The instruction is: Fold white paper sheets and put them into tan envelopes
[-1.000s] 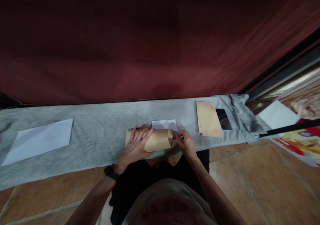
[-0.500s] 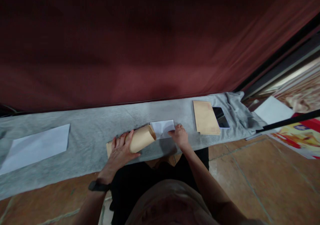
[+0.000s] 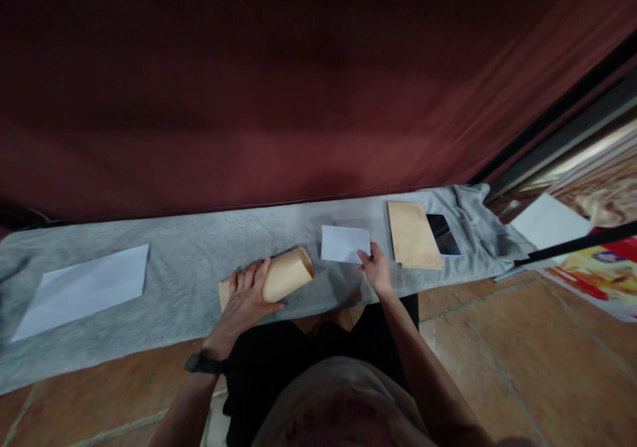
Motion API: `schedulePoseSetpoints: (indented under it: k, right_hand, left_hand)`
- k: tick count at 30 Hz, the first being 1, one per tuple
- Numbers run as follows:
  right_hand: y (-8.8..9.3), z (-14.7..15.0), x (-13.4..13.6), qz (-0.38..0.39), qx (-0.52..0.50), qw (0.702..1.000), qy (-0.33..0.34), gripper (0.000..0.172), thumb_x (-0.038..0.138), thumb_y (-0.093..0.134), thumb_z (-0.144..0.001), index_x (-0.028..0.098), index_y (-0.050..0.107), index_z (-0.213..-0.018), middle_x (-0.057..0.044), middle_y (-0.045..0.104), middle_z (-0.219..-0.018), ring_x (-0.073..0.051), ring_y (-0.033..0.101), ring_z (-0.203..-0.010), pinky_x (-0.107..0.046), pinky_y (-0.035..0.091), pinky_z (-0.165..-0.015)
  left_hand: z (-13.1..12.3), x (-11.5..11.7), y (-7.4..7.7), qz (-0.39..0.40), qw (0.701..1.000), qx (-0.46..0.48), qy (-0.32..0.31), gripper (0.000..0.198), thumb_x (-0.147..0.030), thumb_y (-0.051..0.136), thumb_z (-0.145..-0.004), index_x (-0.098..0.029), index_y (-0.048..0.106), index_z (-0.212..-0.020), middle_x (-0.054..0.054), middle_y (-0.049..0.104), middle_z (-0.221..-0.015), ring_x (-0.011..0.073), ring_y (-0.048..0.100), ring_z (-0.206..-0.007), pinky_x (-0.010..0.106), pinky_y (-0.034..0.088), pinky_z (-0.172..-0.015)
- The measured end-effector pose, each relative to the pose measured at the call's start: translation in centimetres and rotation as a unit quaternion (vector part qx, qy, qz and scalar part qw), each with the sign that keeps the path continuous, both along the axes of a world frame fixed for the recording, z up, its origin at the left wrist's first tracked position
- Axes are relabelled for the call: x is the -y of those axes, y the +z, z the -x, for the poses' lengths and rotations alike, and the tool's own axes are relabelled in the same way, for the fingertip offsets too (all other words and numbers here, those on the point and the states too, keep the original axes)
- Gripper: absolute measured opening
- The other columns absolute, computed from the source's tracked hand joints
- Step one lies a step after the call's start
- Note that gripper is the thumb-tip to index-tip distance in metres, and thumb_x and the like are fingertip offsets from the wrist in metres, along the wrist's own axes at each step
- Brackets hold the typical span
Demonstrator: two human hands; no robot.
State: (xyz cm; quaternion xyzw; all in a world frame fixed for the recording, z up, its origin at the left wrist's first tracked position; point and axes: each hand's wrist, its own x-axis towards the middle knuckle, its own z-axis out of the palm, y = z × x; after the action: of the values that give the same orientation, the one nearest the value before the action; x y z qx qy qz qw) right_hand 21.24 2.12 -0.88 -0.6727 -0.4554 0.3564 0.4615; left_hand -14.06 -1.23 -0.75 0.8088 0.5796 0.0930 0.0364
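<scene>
My left hand (image 3: 247, 300) grips a brown paper envelope (image 3: 286, 279) against the grey cloth, fingers over its top and thumb along the near edge. The envelope bulges, and its mouth gapes toward the right. Just right of that mouth, apart from it, is a folded white paper (image 3: 343, 243). My right hand (image 3: 377, 269) pinches this paper at its lower right corner. The fingertips under the paper are hidden.
A grey cloth (image 3: 189, 248) covers the long narrow surface. Flat brown envelopes (image 3: 414, 235) and a phone (image 3: 444, 235) lie at right. A white sheet (image 3: 94, 288) rests at left. Behind stands a dark red fabric wall (image 3: 279, 135); a black bar (image 3: 572, 243) crosses at right.
My right hand has moved right and slightly up with the white paper, which is now clear of the envelope's mouth. My left hand keeps hold of the envelope.
</scene>
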Motion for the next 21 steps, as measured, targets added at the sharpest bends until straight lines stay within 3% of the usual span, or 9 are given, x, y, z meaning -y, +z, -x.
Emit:
schedulePoseSetpoints:
  k: [4, 9, 13, 17, 21]
  right_hand:
    - [0.2, 0.2, 0.6, -0.031, -0.083, 0.996, 0.024, 0.029, 0.050, 0.062, -0.083, 0.022, 0.058, -0.090, -0.001, 0.064, -0.082, -0.016, 0.059, -0.064, -0.026, 0.054, -0.050]
    - [-0.1, 0.7, 1.3, 0.048, -0.004, 0.993, 0.109, 0.019, 0.039, 0.059, -0.086, 0.022, 0.063, -0.079, 0.002, 0.060, -0.063, -0.014, 0.057, -0.048, -0.026, 0.047, -0.049]
    - [0.3, -0.6, 1.0, 0.097, -0.001, 0.977, 0.192, 0.019, 0.029, 0.059, -0.084, 0.021, 0.060, -0.068, 0.004, 0.056, -0.053, -0.013, 0.054, -0.042, -0.023, 0.041, -0.045]
    - [0.9, -1.2, 0.5, 0.107, -0.004, 0.964, 0.242, 0.016, 0.025, 0.058, -0.083, 0.021, 0.060, -0.067, 0.004, 0.056, -0.051, -0.012, 0.054, -0.041, -0.022, 0.038, -0.044]
    - [0.3, 0.8, 0.6, 0.104, 0.011, 0.962, 0.252, 0.023, 0.026, 0.053, -0.087, 0.021, 0.059, -0.065, 0.003, 0.059, -0.057, -0.013, 0.057, -0.050, -0.024, 0.043, -0.050]
  left_hand:
    - [0.0, -0.1, -0.3, 0.000, 1.000, 0.014, -0.001, 0.115, -0.052, 0.076, -0.073, -0.021, 0.010, -0.162, 0.019, 0.044, -0.149, 0.0403, 0.043, -0.138, 0.062, 0.019, -0.119]
    - [0.0, 0.0, 0.0, 0.006, 1.000, 0.028, 0.001, 0.115, -0.051, 0.077, -0.071, -0.021, 0.014, -0.162, 0.019, 0.044, -0.149, 0.0406, 0.041, -0.139, 0.063, 0.018, -0.119]
    - [0.0, -0.2, 0.2, 0.011, 0.999, 0.027, -0.015, 0.117, -0.051, 0.079, -0.068, -0.022, 0.015, -0.161, 0.019, 0.044, -0.149, 0.0401, 0.040, -0.141, 0.063, 0.017, -0.120]
    - [-0.3, -0.6, 0.4, 0.001, 0.999, 0.017, -0.043, 0.118, -0.050, 0.081, -0.067, -0.022, 0.015, -0.161, 0.019, 0.043, -0.151, 0.0409, 0.039, -0.141, 0.064, 0.014, -0.120]
    - [-1.6, -1.1, 0.7, 0.000, 0.998, 0.011, -0.064, 0.121, -0.050, 0.083, -0.065, -0.021, 0.016, -0.161, 0.021, 0.043, -0.152, 0.0418, 0.038, -0.142, 0.064, 0.015, -0.120]
